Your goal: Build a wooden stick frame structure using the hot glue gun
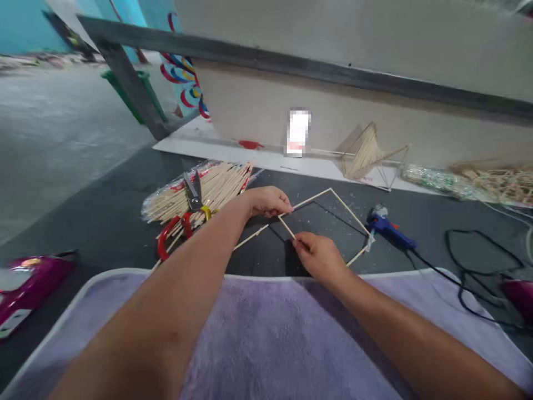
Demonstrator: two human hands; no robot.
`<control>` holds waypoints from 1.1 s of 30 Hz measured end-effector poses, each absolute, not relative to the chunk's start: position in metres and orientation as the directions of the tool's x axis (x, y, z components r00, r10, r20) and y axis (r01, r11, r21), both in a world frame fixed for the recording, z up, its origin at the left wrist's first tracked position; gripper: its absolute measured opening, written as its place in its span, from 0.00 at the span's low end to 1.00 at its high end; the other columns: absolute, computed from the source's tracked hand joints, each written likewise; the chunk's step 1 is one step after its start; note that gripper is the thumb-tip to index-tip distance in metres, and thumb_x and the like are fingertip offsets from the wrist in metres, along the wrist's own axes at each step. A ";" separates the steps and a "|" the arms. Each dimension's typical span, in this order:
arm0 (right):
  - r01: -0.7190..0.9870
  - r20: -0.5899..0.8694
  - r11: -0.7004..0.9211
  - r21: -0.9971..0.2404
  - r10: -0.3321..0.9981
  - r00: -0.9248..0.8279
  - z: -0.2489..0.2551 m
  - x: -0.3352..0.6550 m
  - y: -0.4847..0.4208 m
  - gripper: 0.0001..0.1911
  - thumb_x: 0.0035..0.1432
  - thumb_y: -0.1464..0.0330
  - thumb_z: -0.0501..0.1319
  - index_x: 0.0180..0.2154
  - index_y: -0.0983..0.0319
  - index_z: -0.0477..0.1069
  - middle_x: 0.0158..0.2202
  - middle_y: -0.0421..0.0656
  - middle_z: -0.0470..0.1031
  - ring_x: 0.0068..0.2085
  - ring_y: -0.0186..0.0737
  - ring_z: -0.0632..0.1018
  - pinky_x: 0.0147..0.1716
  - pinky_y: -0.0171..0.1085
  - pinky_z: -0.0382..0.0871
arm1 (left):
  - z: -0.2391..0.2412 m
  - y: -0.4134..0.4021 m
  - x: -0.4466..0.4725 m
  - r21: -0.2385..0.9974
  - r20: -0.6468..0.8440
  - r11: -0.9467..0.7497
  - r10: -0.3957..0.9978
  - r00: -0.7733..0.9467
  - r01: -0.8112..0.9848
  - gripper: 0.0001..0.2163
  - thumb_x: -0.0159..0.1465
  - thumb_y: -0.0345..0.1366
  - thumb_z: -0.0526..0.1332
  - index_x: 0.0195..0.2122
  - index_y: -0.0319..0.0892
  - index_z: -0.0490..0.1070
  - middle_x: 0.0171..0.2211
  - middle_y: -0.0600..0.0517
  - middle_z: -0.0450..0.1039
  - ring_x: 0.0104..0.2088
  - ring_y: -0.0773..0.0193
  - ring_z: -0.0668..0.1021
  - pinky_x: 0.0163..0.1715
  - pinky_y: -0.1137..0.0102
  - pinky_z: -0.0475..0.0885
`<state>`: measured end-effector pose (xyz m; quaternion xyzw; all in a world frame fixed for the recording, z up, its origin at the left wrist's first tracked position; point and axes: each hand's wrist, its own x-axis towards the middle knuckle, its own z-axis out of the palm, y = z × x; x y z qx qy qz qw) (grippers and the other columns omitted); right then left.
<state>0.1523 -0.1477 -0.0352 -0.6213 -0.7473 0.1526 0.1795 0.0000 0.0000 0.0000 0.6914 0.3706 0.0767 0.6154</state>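
A frame of thin wooden sticks [348, 210] lies on the dark floor in front of me, shaped like an open square. My left hand [266, 201] pinches one long stick of the frame near its left side. My right hand [318, 255] pinches the near end of a short stick [286, 226] that runs up to the spot my left hand grips. Both hands are closed on sticks.
A bundle of sticks in a plastic bag [200, 191] lies at the left with red-handled scissors [183, 219] on it. A blue glue gun [389, 225] with a black cord lies at the right. A lilac towel [258, 333] covers the near floor. A finished stick shape [366, 153] stands by the wall.
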 end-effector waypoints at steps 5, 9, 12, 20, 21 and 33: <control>0.868 0.091 0.201 -0.454 0.980 -0.179 -0.036 0.152 -0.147 0.13 0.60 0.65 0.49 0.30 0.59 0.69 0.25 0.39 0.72 0.27 0.33 0.70 0.26 0.31 0.53 | 0.001 0.000 -0.001 0.911 -0.343 0.032 0.611 0.713 0.411 0.16 0.46 0.45 0.67 0.23 0.36 0.69 0.15 0.56 0.61 0.13 0.77 0.59 0.12 0.78 0.50; 0.861 0.088 0.197 -0.469 0.980 -0.177 -0.034 0.151 -0.148 0.12 0.60 0.66 0.49 0.31 0.59 0.70 0.25 0.39 0.72 0.26 0.32 0.70 0.25 0.31 0.52 | 0.002 -0.002 0.001 0.916 -0.319 0.014 0.632 0.706 0.401 0.17 0.47 0.46 0.67 0.23 0.36 0.70 0.15 0.56 0.61 0.13 0.77 0.59 0.12 0.78 0.50; 0.860 0.084 0.194 -0.473 0.981 -0.175 -0.034 0.151 -0.148 0.12 0.60 0.66 0.49 0.31 0.59 0.70 0.25 0.38 0.72 0.26 0.32 0.70 0.25 0.31 0.52 | 0.000 -0.002 0.001 0.916 -0.319 0.018 0.638 0.701 0.401 0.17 0.47 0.47 0.67 0.24 0.36 0.70 0.15 0.56 0.62 0.13 0.77 0.59 0.12 0.78 0.50; 0.871 0.079 0.187 -0.454 0.982 -0.170 -0.032 0.150 -0.148 0.12 0.60 0.66 0.49 0.30 0.59 0.70 0.25 0.38 0.72 0.25 0.32 0.69 0.25 0.31 0.52 | 0.000 -0.001 0.000 0.916 -0.333 0.046 0.640 0.693 0.398 0.18 0.46 0.48 0.67 0.23 0.36 0.69 0.15 0.55 0.62 0.13 0.77 0.59 0.12 0.78 0.49; 0.872 0.077 0.186 -0.453 0.983 -0.169 -0.032 0.150 -0.147 0.12 0.60 0.66 0.50 0.31 0.59 0.70 0.25 0.38 0.72 0.26 0.32 0.69 0.25 0.31 0.52 | 0.000 -0.001 0.001 0.915 -0.336 0.048 0.639 0.692 0.400 0.18 0.46 0.48 0.67 0.23 0.36 0.69 0.15 0.56 0.62 0.13 0.77 0.58 0.12 0.78 0.49; 0.875 0.081 0.184 -0.448 0.983 -0.165 -0.032 0.150 -0.147 0.12 0.60 0.66 0.49 0.32 0.59 0.71 0.24 0.38 0.72 0.26 0.32 0.69 0.24 0.31 0.52 | -0.005 0.001 0.001 0.917 -0.329 0.042 0.638 0.696 0.396 0.17 0.46 0.48 0.67 0.23 0.36 0.70 0.16 0.55 0.63 0.13 0.77 0.59 0.12 0.78 0.49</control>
